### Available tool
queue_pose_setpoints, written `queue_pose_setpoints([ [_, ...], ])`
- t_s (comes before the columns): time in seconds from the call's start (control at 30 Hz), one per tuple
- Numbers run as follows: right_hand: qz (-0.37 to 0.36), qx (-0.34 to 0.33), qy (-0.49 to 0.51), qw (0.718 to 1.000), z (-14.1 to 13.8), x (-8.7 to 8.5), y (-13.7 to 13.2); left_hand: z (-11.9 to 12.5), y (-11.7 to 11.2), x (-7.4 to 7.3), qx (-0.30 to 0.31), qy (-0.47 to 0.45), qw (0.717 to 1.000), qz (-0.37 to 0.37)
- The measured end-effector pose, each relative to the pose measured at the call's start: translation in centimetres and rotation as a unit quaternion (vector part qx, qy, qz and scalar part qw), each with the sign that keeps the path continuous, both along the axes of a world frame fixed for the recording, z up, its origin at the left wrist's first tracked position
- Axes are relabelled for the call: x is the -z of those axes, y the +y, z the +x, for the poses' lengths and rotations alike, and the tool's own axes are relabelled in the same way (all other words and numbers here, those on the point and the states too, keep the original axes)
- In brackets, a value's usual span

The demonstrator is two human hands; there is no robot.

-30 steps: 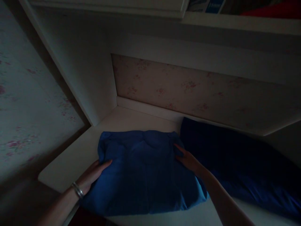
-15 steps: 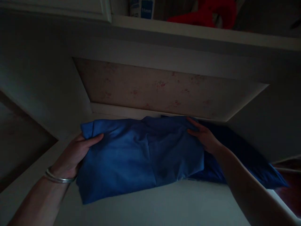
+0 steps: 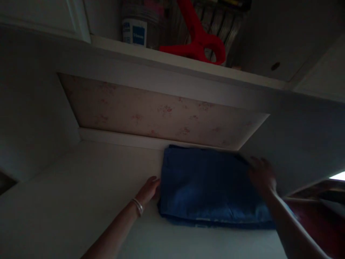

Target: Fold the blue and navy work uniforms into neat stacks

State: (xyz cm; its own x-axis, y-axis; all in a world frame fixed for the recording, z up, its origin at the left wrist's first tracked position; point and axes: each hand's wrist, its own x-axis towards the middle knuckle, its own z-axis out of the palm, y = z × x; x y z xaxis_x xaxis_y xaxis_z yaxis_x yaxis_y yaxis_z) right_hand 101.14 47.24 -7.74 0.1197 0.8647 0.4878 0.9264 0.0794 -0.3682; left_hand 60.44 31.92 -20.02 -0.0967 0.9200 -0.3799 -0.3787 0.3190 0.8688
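A folded blue cloth [image 3: 205, 183] lies on the white shelf surface, against the right part of the back wall. Darker blue fabric [image 3: 185, 222] shows under its front edge, so it rests on a second blue piece. My left hand [image 3: 148, 190], with a silver bangle at the wrist, is at the cloth's left edge; its fingers are extended and grip nothing. Over the cloth's right end is my right hand [image 3: 262, 175], blurred, its fingers spread and not closed on the fabric.
Above runs an upper shelf edge [image 3: 188, 64], holding a red plastic clamp-like object [image 3: 201, 43] and a clear container [image 3: 138, 32] with a blue-and-white label. Floral wallpaper [image 3: 161, 111] covers the back panel. A grey side panel [image 3: 304, 144] bounds the right.
The blue cloth, held between both hands before, has moved right and down onto the other blue piece. Both hands have let go. The view has shifted slightly to the right.
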Motion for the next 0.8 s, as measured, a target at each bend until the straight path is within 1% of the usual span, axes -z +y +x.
queue_pose_setpoints([
  [0.03,0.015,-0.026,-0.005,1.000,-1.6,1.8,-1.6,-1.2,-1.1,1.6,-0.029,0.014,0.999,-0.016],
  [0.07,0.024,-0.078,0.002,0.997,-3.7,3.6,-3.6,-2.6,-2.3,2.9,-0.058,0.026,0.998,-0.028],
  [0.13,0.023,-0.177,0.083,0.980,-8.9,7.4,-8.3,-5.2,-4.5,4.8,-0.102,0.040,0.993,-0.037],
  [0.17,-0.011,-0.221,0.137,0.966,-11.7,9.2,-10.7,-6.3,-5.4,5.4,-0.115,0.043,0.992,-0.034],
  [0.2,-0.056,-0.258,0.202,0.943,-14.7,10.8,-13.2,-7.1,-6.2,5.9,-0.124,0.044,0.991,-0.029],
  [0.23,-0.110,-0.286,0.269,0.913,-17.6,12.3,-15.5,-7.8,-6.8,6.1,-0.129,0.045,0.990,-0.023],
  [0.3,-0.192,-0.310,0.368,0.855,-23.1,14.4,-19.2,-8.5,-7.4,6.3,-0.133,0.043,0.990,-0.014],
  [0.37,-0.254,-0.310,0.431,0.808,-27.5,15.6,-21.3,-8.7,-7.6,6.3,-0.129,0.038,0.991,-0.010],
  [0.43,-0.304,-0.301,0.466,0.775,-30.7,16.2,-22.0,-8.8,-7.4,6.2,-0.114,0.031,0.993,-0.009],
  [0.5,-0.338,-0.289,0.486,0.753,-32.4,16.6,-21.8,-9.0,-7.1,6.2,-0.098,0.020,0.995,-0.007],
  [0.57,-0.354,-0.274,0.496,0.744,-32.9,17.2,-21.3,-9.2,-6.9,6.1,-0.089,0.003,0.996,-0.007],
  [0.67,-0.365,-0.261,0.497,0.743,-32.6,18.0,-20.9,-9.4,-6.9,5.8,-0.079,-0.022,0.997,-0.004],
  [0.8,-0.377,-0.284,0.454,0.755,-32.3,18.4,-20.9,-9.4,-7.0,5.5,-0.057,-0.031,0.998,0.000],
])
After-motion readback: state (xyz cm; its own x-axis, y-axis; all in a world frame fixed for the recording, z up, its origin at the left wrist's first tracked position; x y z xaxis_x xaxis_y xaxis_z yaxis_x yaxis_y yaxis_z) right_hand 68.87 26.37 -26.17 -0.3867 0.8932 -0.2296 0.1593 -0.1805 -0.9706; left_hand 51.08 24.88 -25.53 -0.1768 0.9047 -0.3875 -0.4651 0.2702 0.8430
